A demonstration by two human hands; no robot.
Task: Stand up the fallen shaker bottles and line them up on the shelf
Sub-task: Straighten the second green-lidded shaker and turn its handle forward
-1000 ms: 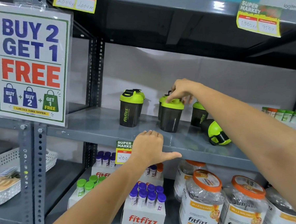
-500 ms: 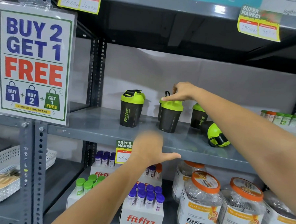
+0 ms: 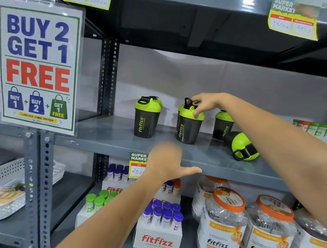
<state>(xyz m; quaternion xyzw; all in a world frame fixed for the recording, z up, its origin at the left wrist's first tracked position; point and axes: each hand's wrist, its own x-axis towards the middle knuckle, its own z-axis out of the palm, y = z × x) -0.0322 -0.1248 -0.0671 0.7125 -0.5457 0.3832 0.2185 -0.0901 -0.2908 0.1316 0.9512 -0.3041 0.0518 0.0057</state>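
Black shaker bottles with green lids stand on the grey shelf (image 3: 105,138). The left bottle (image 3: 146,121) is upright with another close behind it. On the lid of the middle bottle (image 3: 187,130), my right hand (image 3: 205,105) has its thumb and fingertips pinched around the black cap and loop; that bottle is upright with one more hidden behind. A third bottle (image 3: 223,127) stands to the right. In front of it a fallen bottle (image 3: 242,147) lies on its side, lid toward me. My left hand (image 3: 166,162) hovers open at the shelf's front edge, thumb out, holding nothing.
A "Buy 2 Get 1 Free" sign (image 3: 38,66) hangs at the left post. Small green- and orange-capped bottles (image 3: 316,129) fill the shelf's right end. Below are fitfizz tube boxes (image 3: 157,237) and large orange-lidded jars (image 3: 223,227). A white basket (image 3: 5,189) sits lower left.
My right hand went from covering the middle bottle's lid to pinching its cap. The bottle has turned, so its label now shows. My left hand stayed at the shelf edge.
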